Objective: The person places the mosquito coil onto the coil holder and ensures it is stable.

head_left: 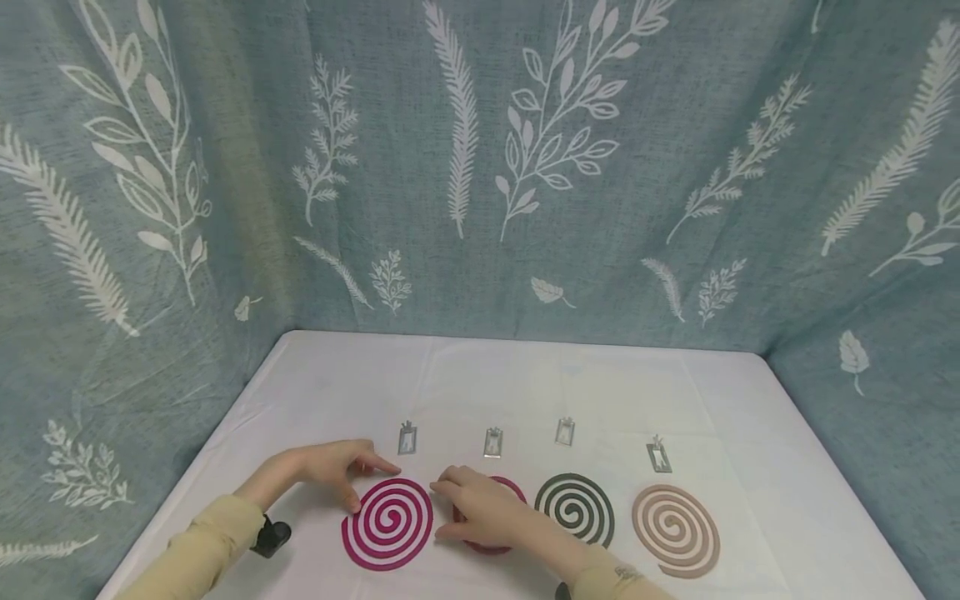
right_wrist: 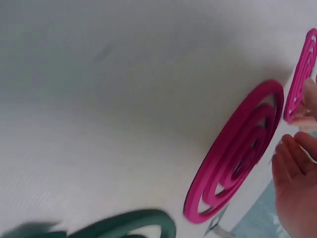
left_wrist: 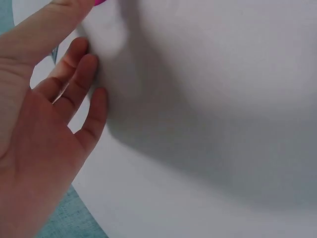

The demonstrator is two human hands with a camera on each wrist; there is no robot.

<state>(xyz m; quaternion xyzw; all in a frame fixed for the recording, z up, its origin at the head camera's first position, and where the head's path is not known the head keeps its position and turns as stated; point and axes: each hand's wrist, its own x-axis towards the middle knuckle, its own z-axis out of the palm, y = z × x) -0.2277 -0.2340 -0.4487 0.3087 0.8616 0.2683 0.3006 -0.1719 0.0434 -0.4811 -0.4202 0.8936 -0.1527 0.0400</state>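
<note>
My left hand (head_left: 333,467) is at the upper left of a magenta mosquito coil (head_left: 388,523). Its thumb and index finger are spread at the outer edge; the other fingers hang loosely bent in the left wrist view. My right hand (head_left: 483,504) extends over a second magenta coil (right_wrist: 233,153), partly covering it in the head view. The right fingers reach left, between the two magenta coils, and I cannot tell whether they touch. A dark green coil (head_left: 574,508) and a tan coil (head_left: 675,531) lie farther right.
Several small metal coil stands lie in a loose row behind the coils, among them a left stand (head_left: 407,437) and a right stand (head_left: 659,456). A white cloth covers the table (head_left: 360,375). Blue-green leaf-patterned curtains (head_left: 480,167) hang behind and at both sides.
</note>
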